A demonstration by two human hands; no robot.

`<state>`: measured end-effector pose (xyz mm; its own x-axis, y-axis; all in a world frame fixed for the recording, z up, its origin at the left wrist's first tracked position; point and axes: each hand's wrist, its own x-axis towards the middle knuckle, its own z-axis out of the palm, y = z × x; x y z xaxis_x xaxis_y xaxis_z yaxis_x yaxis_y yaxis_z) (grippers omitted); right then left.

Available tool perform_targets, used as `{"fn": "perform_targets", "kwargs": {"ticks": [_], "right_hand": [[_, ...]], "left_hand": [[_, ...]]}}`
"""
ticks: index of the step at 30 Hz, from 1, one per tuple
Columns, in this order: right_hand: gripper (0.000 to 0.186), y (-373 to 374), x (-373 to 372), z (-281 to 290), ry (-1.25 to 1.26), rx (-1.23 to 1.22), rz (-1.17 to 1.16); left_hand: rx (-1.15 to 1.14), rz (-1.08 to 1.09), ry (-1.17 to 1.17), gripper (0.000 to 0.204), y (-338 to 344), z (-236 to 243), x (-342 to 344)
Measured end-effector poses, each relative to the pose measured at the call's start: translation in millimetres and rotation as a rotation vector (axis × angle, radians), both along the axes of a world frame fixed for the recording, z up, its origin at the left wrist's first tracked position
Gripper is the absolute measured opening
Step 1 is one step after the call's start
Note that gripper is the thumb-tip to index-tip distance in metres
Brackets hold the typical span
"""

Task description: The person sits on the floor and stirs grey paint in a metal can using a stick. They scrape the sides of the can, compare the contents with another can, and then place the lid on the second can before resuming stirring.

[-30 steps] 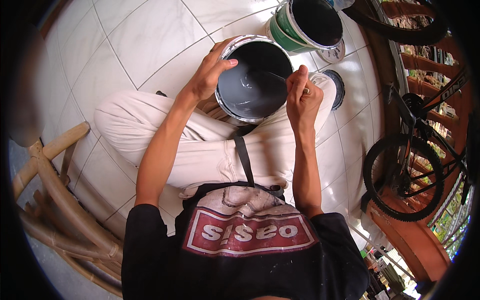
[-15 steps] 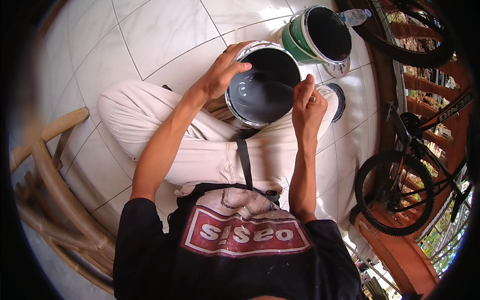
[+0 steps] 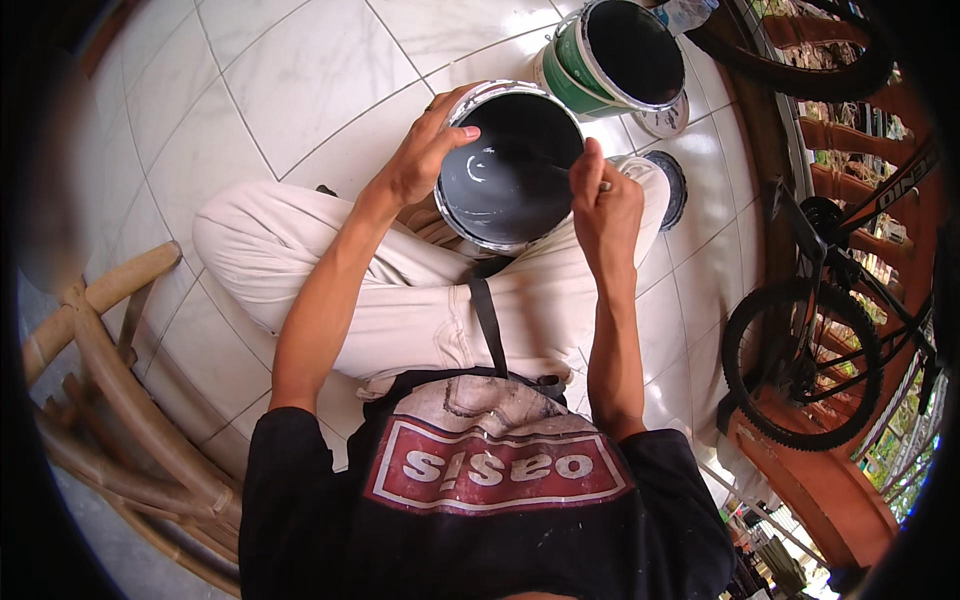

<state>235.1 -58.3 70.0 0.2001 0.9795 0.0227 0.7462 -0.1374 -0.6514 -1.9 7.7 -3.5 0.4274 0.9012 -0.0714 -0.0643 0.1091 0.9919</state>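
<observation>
A paint bucket [image 3: 515,88] with a paint-smeared pale rim sits between my crossed legs, tilted toward me. Dark grey paint [image 3: 492,195] fills its lower part, with a glossy curved streak on the surface. My left hand [image 3: 425,155] grips the rim at the left, its thumb over the inner edge and its fingers outside. At the right side of the opening is my right hand [image 3: 607,215], closed with the thumb up. It seems to hold a thin dark thing that reaches into the paint, but its kind cannot be made out.
A green-and-white bucket [image 3: 572,75] with a dark inside stands beyond, at the right. Near it lie a round pale lid [image 3: 665,118], a dark-coated round lid [image 3: 668,185] and a clear plastic bottle [image 3: 686,13]. A bicycle [image 3: 800,365] stands right; a wooden chair [image 3: 140,400] is left.
The view has shifted slightly, and the bucket and both hands appear a little further left. My right hand has moved slightly along the bucket's right side. My left hand keeps its hold on the rim.
</observation>
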Motion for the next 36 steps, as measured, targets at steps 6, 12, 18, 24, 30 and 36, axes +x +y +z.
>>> {"fn": "perform_targets", "kwargs": {"ticks": [6, 12, 18, 24, 30, 36], "right_hand": [[0.066, 0.5, -2.5, 0.6, 0.244, -0.010, -0.072], [0.061, -3.3, -2.1, -4.8, 0.231, -0.070, -0.001], [0.063, -10.9, -4.5, -14.3, 0.330, -0.055, -0.005], [0.057, -17.5, -7.4, -16.7, 0.013, -0.019, 0.163], [0.058, -10.0, -11.3, -7.5, 0.042, 0.004, 0.126], [0.052, -3.3, -7.9, -5.3, -0.130, 0.061, 0.051]], "left_hand": [[0.021, 0.008, 0.017, 0.072, -0.5, -2.0, -0.1], [0.098, 0.023, 0.036, 0.072, -1.3, -8.9, -2.6], [0.048, 0.005, 0.027, 0.073, -1.7, -5.6, -1.8], [0.016, 0.020, -0.005, 0.071, -3.9, -10.2, -2.7], [0.014, 0.007, -0.004, 0.071, -2.9, -7.8, -2.9], [-0.019, 0.013, -0.009, 0.071, -2.9, -9.5, -2.1]]}}
